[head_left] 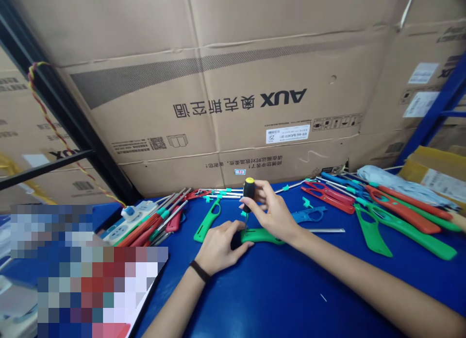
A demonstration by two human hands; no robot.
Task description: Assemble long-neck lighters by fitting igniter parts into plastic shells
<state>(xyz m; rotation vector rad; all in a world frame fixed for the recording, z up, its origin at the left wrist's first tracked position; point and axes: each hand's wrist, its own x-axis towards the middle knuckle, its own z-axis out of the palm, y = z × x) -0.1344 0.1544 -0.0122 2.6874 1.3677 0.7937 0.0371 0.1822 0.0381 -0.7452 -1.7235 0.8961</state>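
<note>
Right hand (271,214) is held half closed, with a screwdriver (249,194) pinched between the thumb and curled fingers. Its yellow-and-black grip is held upright, and its thin metal shaft is pointed down at a green plastic handle (260,236). Whether the tip is touching the plastic or sits just above it cannot be told.

Left hand (218,245), with a black wristband (200,271) around the wrist, is kept with the fingers pressed together and curled over the green plastic handle, which is pressed against a blue table (291,289). That handle is laid flat between the two hands, with its left end covered by the left fingers.

Just beyond the hands, a second green handle (207,221) and a blue handle (307,214) are laid on the table. Metal rods with teal clips (222,194) are placed behind them. Red and green long-handled tools (404,216) are piled to the right, and a power strip (122,226) is set at the left, with a twisted red-and-yellow wire (54,129) running up from it. A large cardboard box (218,100), printed AUX upside down, is stacked behind the table beside a blue rack post (447,95). The lower left corner is hidden by blur.
</note>
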